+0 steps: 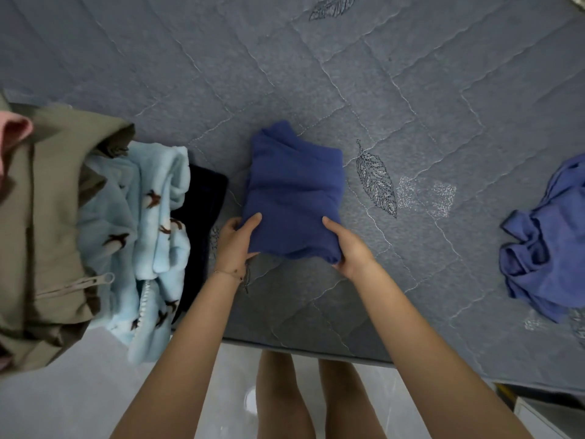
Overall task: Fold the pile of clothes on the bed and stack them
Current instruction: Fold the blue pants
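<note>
- Dark blue garment (294,191), folded into a compact rectangle, sits near the middle of the bed (411,90), close to its near edge.
- Left hand (235,245) grips the near left corner of the dark blue garment, thumb on top and fingers curled beneath the fabric; a thin bracelet (226,274) circles that wrist.
- Right hand (348,248) grips the near right corner the same way, thumb pressed on the upper face and fingers tucked under the edge.
- Whether the near edge is raised off the bed or only pinched against it, I cannot tell.
- At the left edge of the bed lies a heap of clothes: an olive garment (47,217) with a zip pull, a light blue fleece (142,232) printed with small dark birds, and a black garment (202,210) just beside the fleece, nearest the left hand.
- A pink piece (12,134) shows at the far left, above the olive garment.
- Well apart to the right, a lighter blue garment (544,258) lies crumpled and unfolded on the bed.
- The bed cover is grey, quilted, with stitched leaf motifs.
- Below the bed edge are pale floor (79,400) and the person's bare legs (285,400).
</note>
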Action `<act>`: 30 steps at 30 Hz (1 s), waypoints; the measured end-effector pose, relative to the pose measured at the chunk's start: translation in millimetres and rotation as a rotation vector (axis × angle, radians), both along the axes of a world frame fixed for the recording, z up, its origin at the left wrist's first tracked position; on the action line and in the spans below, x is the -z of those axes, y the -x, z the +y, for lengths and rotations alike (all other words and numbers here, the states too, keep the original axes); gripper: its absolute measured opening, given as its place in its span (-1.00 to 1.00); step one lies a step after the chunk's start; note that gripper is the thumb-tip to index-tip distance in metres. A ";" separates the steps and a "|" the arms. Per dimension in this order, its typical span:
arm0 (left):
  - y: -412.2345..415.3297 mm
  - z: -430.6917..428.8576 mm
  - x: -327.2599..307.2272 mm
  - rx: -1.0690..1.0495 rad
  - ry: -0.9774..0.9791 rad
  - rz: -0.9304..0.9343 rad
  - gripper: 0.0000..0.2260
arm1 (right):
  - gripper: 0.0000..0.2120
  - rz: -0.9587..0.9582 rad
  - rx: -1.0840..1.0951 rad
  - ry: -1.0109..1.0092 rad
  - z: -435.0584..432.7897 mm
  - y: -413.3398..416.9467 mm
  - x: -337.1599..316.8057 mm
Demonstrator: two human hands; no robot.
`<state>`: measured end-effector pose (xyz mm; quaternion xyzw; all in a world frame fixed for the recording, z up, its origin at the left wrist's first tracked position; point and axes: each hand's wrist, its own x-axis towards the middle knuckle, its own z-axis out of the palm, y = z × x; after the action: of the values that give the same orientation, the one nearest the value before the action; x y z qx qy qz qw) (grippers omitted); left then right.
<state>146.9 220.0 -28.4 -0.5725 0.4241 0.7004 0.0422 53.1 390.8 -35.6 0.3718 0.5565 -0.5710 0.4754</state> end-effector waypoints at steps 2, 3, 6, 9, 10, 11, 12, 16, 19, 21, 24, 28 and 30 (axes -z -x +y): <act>17.3 -5.6 -7.4 -0.053 -0.031 0.061 -0.91 | -0.89 -0.030 0.100 0.065 -7.2 22.1 -11.2; 26.7 -7.5 -10.3 -0.077 -0.040 0.092 -0.91 | -0.88 -0.028 0.153 0.076 -11.2 33.4 -16.7; 53.6 -9.7 -17.8 -0.090 -0.023 0.174 -0.87 | -0.86 0.040 0.234 0.085 -25.2 57.0 -23.3; 73.6 -11.6 -16.1 -0.032 0.037 0.204 -0.76 | -0.72 0.122 0.246 0.066 -35.3 72.3 -21.4; 79.2 -12.9 -15.5 -0.019 0.043 0.209 -0.74 | -0.67 0.147 0.229 0.071 -37.0 76.5 -20.1; 82.6 -13.9 -14.1 -0.004 0.054 0.209 -0.73 | -0.65 0.164 0.217 0.080 -38.1 79.0 -18.4; 84.9 -14.6 -12.0 0.017 0.083 0.202 -0.73 | -0.65 0.196 0.200 0.080 -39.4 79.7 -17.1; 83.5 -10.8 -1.4 0.198 0.529 0.127 -0.75 | -0.74 0.579 -0.059 -0.228 -37.5 74.7 -2.4; 82.0 -12.8 17.1 0.336 0.804 -0.072 -0.56 | -0.43 0.728 -0.323 -0.473 -35.7 75.3 15.9; 84.5 -17.6 25.5 0.363 0.674 -0.164 -0.37 | -0.27 0.602 -0.283 -0.427 -37.7 79.6 22.0; 85.4 -22.1 35.9 0.292 0.496 -0.165 -0.24 | -0.39 0.466 -0.202 -0.350 -40.1 86.4 27.6; 90.4 -24.4 31.0 0.143 0.252 -0.019 -0.42 | -0.65 0.377 -0.129 -0.220 -40.3 88.6 24.1; 90.1 -24.4 25.8 0.084 0.110 0.044 -0.66 | -0.77 0.356 -0.111 -0.165 -40.0 88.6 15.8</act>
<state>56.8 195.6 -54.2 -0.5401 0.4864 0.6861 0.0306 -35.5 350.8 -51.5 0.2715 0.6961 -0.5533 0.3682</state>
